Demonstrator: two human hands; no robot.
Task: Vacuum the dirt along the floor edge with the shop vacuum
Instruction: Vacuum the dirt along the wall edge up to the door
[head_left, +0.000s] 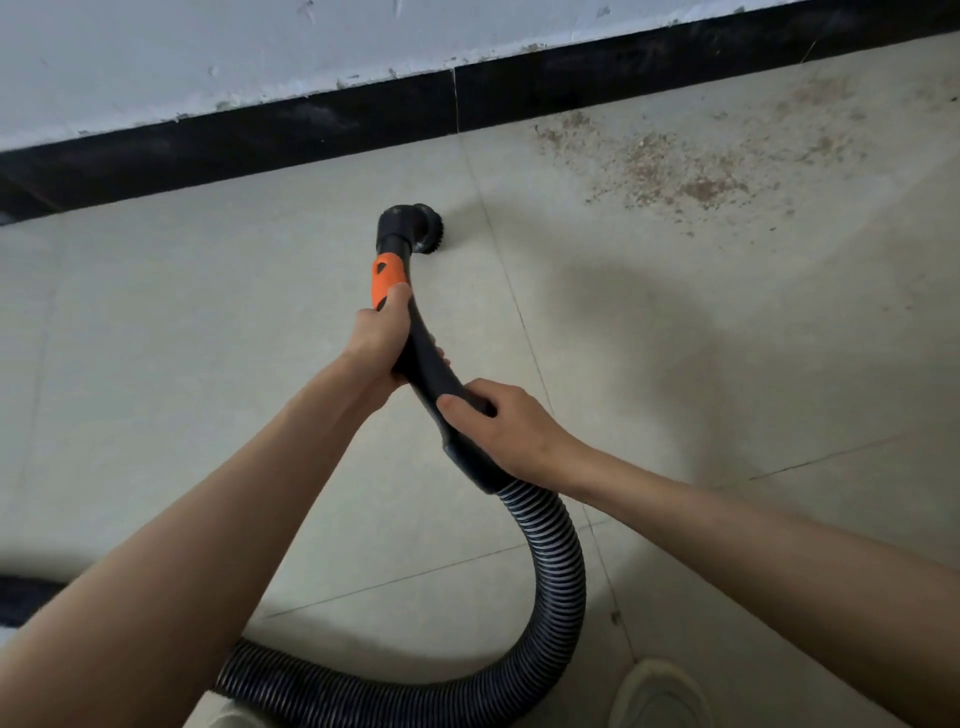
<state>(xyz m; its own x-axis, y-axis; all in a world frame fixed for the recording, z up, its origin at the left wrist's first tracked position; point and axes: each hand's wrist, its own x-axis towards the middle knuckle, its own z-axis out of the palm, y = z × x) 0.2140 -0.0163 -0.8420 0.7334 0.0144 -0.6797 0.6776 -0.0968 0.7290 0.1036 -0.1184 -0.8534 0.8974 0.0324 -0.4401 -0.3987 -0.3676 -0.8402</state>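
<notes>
Pale beige floor tiles (208, 322) run up to a black skirting strip (260, 150) under a white wall. Nearest, at six o'clock, a ribbed black flexible hose (558, 587) loops across the tiles; it looks soft and light, prone to kink or drag, so the rigid part is where to hold it. The right hand (501, 426) is wrapped closed around the curved black plastic wand (434, 374) just above the hose cuff, and the left hand (382, 338) is closed around it higher up, thumb touching the orange collar (387, 280). The wand's long axis runs from five o'clock up to twelve, ending in a round black brush nozzle (421, 231) whose bristles face three o'clock. Farthest, at one to two o'clock, scattered brown sawdust-like dirt (680, 166) lies near the skirting, well apart from the nozzle.
</notes>
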